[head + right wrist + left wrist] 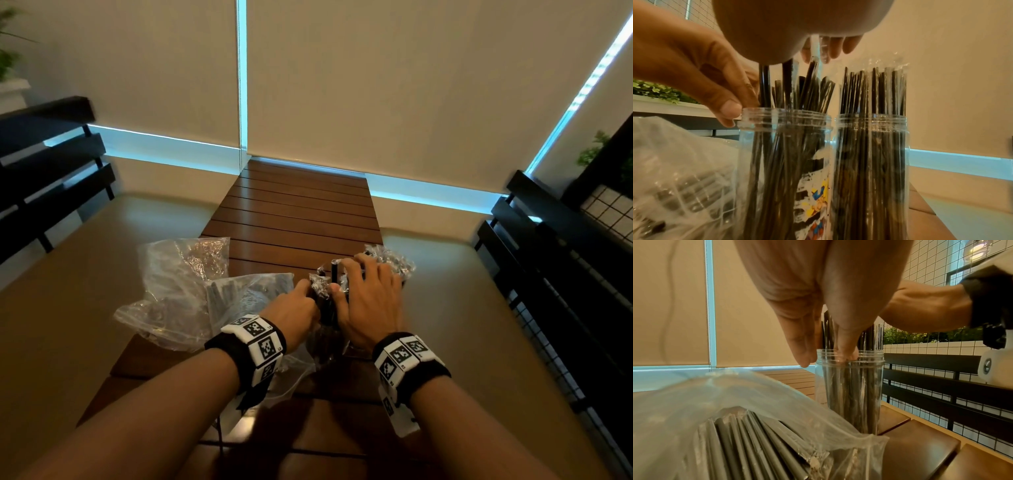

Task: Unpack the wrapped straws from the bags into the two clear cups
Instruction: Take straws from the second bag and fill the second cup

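Note:
Two clear cups stand side by side on the slatted wooden table (301, 212). The far cup (871, 154) is packed with black wrapped straws (873, 91). The near cup (785, 146), with a colourful sticker, holds a looser bunch of straws (809, 91). My left hand (826, 353) pinches a few of these straws at the rim, thumb outside, a finger inside. My right hand (828, 50) hovers open over the straw tops with fingers spread; in the head view this right hand (346, 277) covers both cups. A clear bag (748, 443) with several straws lies left of the near cup.
A second, crumpled clear bag (178, 270) lies further left, hanging over the table's edge. The narrow table runs away from me to the blinds. Dark slatted benches (51, 164) stand on both sides, with a wire grid (609, 212) on the right.

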`<state>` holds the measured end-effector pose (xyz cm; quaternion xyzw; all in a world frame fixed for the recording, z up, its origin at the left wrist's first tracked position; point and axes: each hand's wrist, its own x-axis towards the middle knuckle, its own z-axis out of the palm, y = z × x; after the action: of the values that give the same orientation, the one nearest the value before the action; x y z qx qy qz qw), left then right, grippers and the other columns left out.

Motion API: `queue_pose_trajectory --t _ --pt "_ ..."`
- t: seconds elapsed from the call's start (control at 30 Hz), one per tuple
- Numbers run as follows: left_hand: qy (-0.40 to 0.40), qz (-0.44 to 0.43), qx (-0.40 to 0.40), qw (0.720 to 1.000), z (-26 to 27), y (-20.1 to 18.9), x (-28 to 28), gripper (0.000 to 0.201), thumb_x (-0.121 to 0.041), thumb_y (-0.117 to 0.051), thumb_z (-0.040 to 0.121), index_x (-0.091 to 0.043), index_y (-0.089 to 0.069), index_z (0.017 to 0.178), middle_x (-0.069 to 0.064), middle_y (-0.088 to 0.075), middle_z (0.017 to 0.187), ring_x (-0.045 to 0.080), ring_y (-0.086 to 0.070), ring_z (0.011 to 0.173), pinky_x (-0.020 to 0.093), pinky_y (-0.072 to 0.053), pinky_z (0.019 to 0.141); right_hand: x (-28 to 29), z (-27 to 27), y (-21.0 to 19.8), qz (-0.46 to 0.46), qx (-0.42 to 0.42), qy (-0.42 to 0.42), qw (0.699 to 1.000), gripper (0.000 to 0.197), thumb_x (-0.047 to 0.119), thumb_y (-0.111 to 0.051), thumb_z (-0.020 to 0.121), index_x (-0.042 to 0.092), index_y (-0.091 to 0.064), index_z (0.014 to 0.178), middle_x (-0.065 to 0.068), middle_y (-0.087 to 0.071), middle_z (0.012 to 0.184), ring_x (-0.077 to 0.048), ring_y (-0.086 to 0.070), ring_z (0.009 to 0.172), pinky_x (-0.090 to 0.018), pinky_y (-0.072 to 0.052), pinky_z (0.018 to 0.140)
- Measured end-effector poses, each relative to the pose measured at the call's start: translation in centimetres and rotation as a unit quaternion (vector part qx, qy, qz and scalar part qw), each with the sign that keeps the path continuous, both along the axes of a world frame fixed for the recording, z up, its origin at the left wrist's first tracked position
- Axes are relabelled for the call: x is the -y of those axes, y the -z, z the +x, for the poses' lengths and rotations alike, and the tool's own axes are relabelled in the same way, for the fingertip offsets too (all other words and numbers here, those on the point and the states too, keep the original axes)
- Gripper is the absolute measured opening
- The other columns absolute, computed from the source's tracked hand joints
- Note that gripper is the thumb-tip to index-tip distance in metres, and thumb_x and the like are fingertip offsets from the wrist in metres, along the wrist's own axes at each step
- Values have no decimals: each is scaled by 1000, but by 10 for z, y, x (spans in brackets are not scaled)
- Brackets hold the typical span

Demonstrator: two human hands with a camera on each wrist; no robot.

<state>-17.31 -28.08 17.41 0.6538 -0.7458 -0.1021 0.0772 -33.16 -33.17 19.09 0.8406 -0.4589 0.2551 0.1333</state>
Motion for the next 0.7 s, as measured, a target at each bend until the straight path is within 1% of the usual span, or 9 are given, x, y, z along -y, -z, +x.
queue_pose_trajectory --t 0.13,0.2,0.27,0.3,0.37,0.47,0.57,0.63,0.7 --pt "4 -1 10 1000 -1 2 2 17 -29 -56 93 -20 -70 95 2 -44 114 27 -59 94 38 -53 82 -2 -4 4 70 -7 6 998 43 53 -31 94 26 -53 119 -2 -52 122 -21 -44 107 -38 -37 86" --pt "11 -6 10 1000 -1 1 3 18 -28 -56 93 -18 -70 99 4 -45 119 28 -59 97 40 -53 84 -3 -4 0 66 39 -5 997 44 55 -31 93 28 -52 120 0 -50 123 -20 -43 108 -38 -37 87" --pt "14 -5 2 1000 2 1 4 18 -27 -57 92 -17 -70 100 4 -45 123 28 -59 101 41 -52 85 -5 2 -9 54 72 -30 995 47 56 -32 92 28 -50 126 1 -47 127 -19 -41 112 -39 -36 91" --pt "21 -9 0 1000 3 2 5 18 -25 -58 91 -17 -71 101 5 -46 124 28 -58 104 40 -53 86 -5 7 -14 55 66 -43 995 50 57 -33 92 28 -48 130 0 -46 130 -19 -41 115 -40 -36 94" --pt "38 -8 16 999 5 5 4 20 -22 -56 91 -17 -69 106 8 -51 123 27 -56 108 39 -53 86 -4 16 -16 62 0 -57 996 51 57 -36 92 29 -46 133 -1 -44 135 -21 -40 119 -42 -35 96" --pt "35 -5 35 999 6 4 0 20 -22 -57 90 -20 -66 108 7 -48 125 23 -55 109 38 -54 84 4 20 -11 75 -91 -26 993 45 52 -37 94 28 -46 131 -4 -44 138 -26 -41 121 -44 -33 97" --pt "64 2 25 998 7 -8 -9 24 -28 -56 92 -22 -64 114 3 -49 127 19 -46 117 39 -51 90 10 20 -12 87 -87 14 992 45 52 -40 92 28 -47 129 -5 -45 137 -27 -41 121 -43 -34 96" --pt "28 -11 -31 999 12 -18 -19 34 -34 -58 91 -24 -56 123 -2 -47 125 19 -53 109 40 -52 88 7 24 -17 58 -66 4 996 47 55 -45 88 28 -51 125 -4 -49 132 -26 -43 117 -43 -36 92" --pt "-15 -10 -41 999 24 -24 -27 37 -44 -63 85 -25 -52 115 -7 -47 117 17 -56 98 38 -53 82 2 31 -24 12 -36 -21 999 40 54 -50 85 27 -57 114 -2 -54 119 -23 -46 107 -41 -38 85"
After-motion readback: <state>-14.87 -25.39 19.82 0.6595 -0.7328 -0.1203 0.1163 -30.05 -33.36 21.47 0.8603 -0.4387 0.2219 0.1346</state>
